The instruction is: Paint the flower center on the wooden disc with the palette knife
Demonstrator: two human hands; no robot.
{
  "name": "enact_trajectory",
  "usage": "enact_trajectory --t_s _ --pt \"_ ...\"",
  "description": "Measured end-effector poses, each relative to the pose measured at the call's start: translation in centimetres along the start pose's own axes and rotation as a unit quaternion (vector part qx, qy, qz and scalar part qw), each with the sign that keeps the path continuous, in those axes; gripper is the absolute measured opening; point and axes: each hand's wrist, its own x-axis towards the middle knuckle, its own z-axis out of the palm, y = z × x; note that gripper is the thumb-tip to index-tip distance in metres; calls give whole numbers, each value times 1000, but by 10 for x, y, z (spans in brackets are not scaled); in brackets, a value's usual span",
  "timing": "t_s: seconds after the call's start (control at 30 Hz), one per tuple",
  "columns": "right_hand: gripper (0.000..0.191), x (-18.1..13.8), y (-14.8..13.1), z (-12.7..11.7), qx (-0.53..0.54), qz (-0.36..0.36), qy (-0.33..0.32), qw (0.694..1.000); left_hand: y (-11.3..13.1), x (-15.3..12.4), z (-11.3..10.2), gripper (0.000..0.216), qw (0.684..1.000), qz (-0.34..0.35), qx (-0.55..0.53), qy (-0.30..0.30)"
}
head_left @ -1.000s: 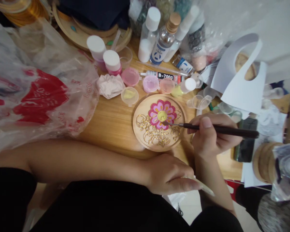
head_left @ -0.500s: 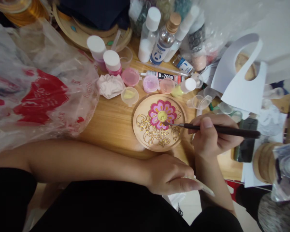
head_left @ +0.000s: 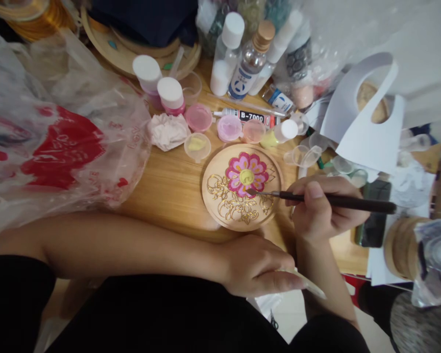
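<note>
A round wooden disc (head_left: 220,211) lies on the table with a pink flower and gold outlines painted on it. My right hand (head_left: 321,208) pinches a dark-handled paintbrush (head_left: 338,201), and its tip rests on the flower's lower edge. My left hand (head_left: 259,267) rests at the table's near edge, below the disc, with fingers closed on a pale thin stick (head_left: 308,284) that juts out to the right.
Small open paint pots (head_left: 228,127) and a glue tube (head_left: 250,116) sit just behind the disc, with bottles (head_left: 252,59) further back. A crumpled tissue (head_left: 168,130) lies left of the pots. A red-printed plastic bag (head_left: 59,147) fills the left. White card (head_left: 363,127) and clutter crowd the right.
The brush tip has slid slightly down and left, from near the yellow centre to the flower's lower edge. My left hand has stayed put.
</note>
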Motion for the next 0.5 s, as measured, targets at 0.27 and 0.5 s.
enact_trajectory --t_s 0.27,0.5 --pt "23 -1 -3 -1 -15 17 -7 1000 -4 1 2 49 1000 12 0 10" --pt "23 -1 -3 1 -18 33 2 999 -2 0 2 51 1000 3 -1 5"
